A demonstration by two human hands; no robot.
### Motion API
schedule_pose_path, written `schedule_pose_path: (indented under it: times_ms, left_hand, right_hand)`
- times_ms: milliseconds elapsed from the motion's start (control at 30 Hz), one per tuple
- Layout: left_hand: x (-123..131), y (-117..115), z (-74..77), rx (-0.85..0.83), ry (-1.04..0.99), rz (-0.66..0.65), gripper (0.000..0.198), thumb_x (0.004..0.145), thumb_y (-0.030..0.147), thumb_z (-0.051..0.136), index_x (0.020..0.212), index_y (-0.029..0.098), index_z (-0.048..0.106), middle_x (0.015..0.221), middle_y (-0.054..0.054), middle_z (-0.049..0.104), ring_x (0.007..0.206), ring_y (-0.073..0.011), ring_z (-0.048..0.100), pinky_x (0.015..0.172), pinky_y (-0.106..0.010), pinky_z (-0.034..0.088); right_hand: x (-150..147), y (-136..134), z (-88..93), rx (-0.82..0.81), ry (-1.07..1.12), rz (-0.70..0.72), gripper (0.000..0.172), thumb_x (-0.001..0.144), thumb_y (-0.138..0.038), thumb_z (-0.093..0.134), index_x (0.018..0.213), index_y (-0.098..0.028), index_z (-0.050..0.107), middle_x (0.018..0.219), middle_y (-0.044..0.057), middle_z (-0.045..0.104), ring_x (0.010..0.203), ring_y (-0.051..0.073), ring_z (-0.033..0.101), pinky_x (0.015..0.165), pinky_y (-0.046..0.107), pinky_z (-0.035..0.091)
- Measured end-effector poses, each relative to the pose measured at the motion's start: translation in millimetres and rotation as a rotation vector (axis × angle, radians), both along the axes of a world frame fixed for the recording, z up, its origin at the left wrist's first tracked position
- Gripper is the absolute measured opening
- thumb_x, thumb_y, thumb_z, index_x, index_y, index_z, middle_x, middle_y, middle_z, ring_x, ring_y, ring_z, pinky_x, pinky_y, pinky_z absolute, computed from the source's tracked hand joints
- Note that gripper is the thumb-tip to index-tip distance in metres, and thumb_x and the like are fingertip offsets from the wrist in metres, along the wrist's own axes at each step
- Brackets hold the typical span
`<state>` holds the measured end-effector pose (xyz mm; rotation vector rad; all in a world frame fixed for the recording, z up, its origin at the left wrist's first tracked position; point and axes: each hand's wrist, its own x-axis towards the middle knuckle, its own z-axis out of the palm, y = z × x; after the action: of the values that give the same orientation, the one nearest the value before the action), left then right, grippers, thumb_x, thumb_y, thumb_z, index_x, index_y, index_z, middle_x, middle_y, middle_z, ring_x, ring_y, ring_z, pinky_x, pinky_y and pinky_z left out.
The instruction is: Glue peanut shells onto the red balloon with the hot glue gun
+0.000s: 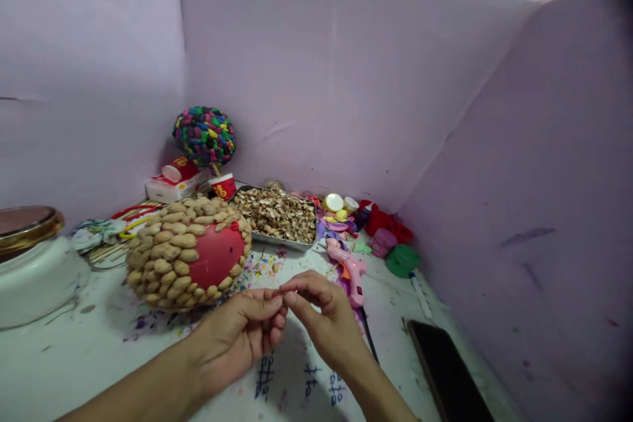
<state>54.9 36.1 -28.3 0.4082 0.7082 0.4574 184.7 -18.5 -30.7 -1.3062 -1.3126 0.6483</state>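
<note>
My left hand (242, 326) and my right hand (329, 316) meet over the table, fingertips pinched together. Between them is a small brownish piece, mostly hidden by the fingers; I cannot make out its kind. Just behind my left hand sits a red balloon (217, 256) largely covered with peanut shells (171, 252), with a bare red patch facing front right. A metal tray (281, 241) heaped with loose peanut shells (277, 211) lies farther back. Close behind my right hand is a pink glue gun (349, 265), its dark cord running toward my wrist.
At the right lie a black phone (448, 372), a marker (420, 295) and a green round container (402, 260). A white pot (39, 283) stands at the left. Against the back wall, a multicoloured ball (205, 136) rests above red paper cups (223, 186). Purple walls enclose the table.
</note>
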Motion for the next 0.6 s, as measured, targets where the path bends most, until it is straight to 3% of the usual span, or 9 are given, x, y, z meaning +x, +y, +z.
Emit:
schedule_pose_path:
  times_ms: [200,267,367,467,600]
  left_hand:
    - [21.9,-0.4,-9.8,0.044,0.074,-0.034,0.013,0.075,0.001,0.053,0.066,0.008,0.058,0.056,-0.001,0.054,0.042,-0.0047,0.05,0.041,-0.013,0.042]
    - [28.8,1.5,-13.3,0.036,0.077,-0.037,0.014,0.075,0.0,0.051,0.065,0.008,0.057,0.055,0.0,0.053,0.041,-0.004,0.048,0.039,-0.013,0.04]
    - [37.9,5.2,-18.9,0.025,0.091,-0.005,0.013,0.076,0.0,0.051,0.067,0.009,0.057,0.055,0.0,0.053,0.04,-0.0041,0.049,0.039,-0.013,0.041]
    - [47.5,8.0,-26.0,0.041,0.109,0.034,0.012,0.077,0.001,0.051,0.07,0.01,0.056,0.057,-0.001,0.057,0.043,-0.0057,0.053,0.042,-0.014,0.044]
    - [63.0,11.2,-36.5,0.072,0.089,0.01,0.007,0.077,0.004,0.052,0.075,0.01,0.054,0.068,-0.008,0.064,0.057,-0.0124,0.063,0.058,-0.023,0.052]
  right_hand:
    - [15.5,-2.8,-15.4,-0.07,-0.115,-0.22,0.016,0.076,-0.028,0.056,0.07,-0.02,0.069,0.066,0.0,0.065,0.064,0.015,0.061,0.059,0.024,0.047]
    - [36.8,-6.6,-16.4,-0.121,-0.18,-0.329,0.023,0.079,-0.034,0.052,0.07,-0.02,0.069,0.066,0.001,0.065,0.062,0.016,0.059,0.058,0.025,0.044]
    - [77.3,-13.8,-17.6,-0.22,-0.303,-0.601,0.026,0.075,-0.041,0.054,0.075,-0.019,0.068,0.076,0.006,0.067,0.064,0.02,0.057,0.06,0.031,0.038]
    - [103.7,-16.6,-25.7,-0.361,-0.364,-0.736,0.03,0.067,-0.047,0.059,0.056,-0.02,0.065,0.055,0.007,0.062,0.056,0.023,0.054,0.054,0.031,0.032]
    - [108.7,-10.1,-42.9,-0.466,-0.335,-0.769,0.028,0.054,-0.042,0.068,0.039,-0.023,0.054,0.04,0.003,0.054,0.049,0.023,0.052,0.05,0.03,0.029]
